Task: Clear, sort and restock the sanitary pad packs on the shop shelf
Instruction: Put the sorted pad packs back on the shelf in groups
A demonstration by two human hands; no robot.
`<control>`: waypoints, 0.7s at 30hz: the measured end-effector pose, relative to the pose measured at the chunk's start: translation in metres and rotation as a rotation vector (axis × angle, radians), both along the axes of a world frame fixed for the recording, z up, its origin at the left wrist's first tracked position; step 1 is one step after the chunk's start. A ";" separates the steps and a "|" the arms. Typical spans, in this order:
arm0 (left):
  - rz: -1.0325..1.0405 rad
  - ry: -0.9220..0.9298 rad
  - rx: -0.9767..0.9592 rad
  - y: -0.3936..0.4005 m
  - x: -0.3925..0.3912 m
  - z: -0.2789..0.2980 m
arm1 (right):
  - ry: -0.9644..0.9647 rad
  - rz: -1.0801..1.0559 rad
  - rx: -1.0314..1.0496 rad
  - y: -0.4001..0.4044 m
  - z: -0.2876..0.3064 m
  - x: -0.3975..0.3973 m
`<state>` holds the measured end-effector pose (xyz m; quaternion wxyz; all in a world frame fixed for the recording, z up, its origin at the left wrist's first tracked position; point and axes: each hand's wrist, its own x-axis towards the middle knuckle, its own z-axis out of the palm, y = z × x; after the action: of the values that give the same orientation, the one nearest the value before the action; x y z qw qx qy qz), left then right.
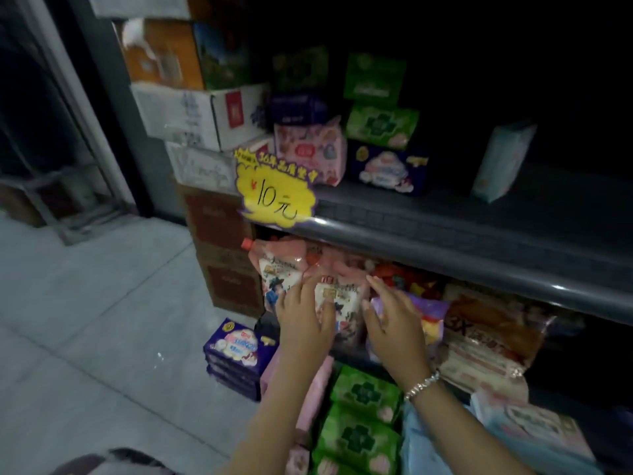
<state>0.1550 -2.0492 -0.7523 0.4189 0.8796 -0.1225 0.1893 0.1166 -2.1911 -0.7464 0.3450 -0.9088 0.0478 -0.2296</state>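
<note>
Nearest, at six o'clock, green packs (pixel 363 423) and pink packs (pixel 313 399) lie stacked low, with purple packs (pixel 238 354) piled on the floor at eight o'clock. Above them the left hand (pixel 303 323) and right hand (pixel 390 330) reach under the shelf (pixel 462 248), fingers spread and fairly straight, pressed either side of a pink pouch (pixel 337 299) on the lower tier; neither seems to grip it. Farther, at twelve o'clock, the upper tier holds a few green, pink and purple packs at its left end behind a yellow price tag (pixel 274 195), and one pale pack (pixel 501 161) at two o'clock. Most of that tier looks bare, so restocking seems barely begun. The packs are soft, glossy, printed wrappers.
</note>
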 end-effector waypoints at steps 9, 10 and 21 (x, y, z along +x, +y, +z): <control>-0.186 -0.151 0.197 -0.065 0.081 0.100 | -0.056 -0.064 -0.228 -0.081 0.084 0.065; -0.203 -0.149 0.208 -0.072 0.094 0.106 | -0.050 -0.054 -0.226 -0.087 0.091 0.075; -0.138 0.053 -0.249 -0.125 0.222 0.156 | -0.006 -0.117 0.121 -0.148 0.127 0.207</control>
<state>0.3772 -2.1743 -0.5959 0.5401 0.8149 -0.1470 0.1505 0.3236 -2.3392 -0.6190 0.3856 -0.8813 0.1135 -0.2485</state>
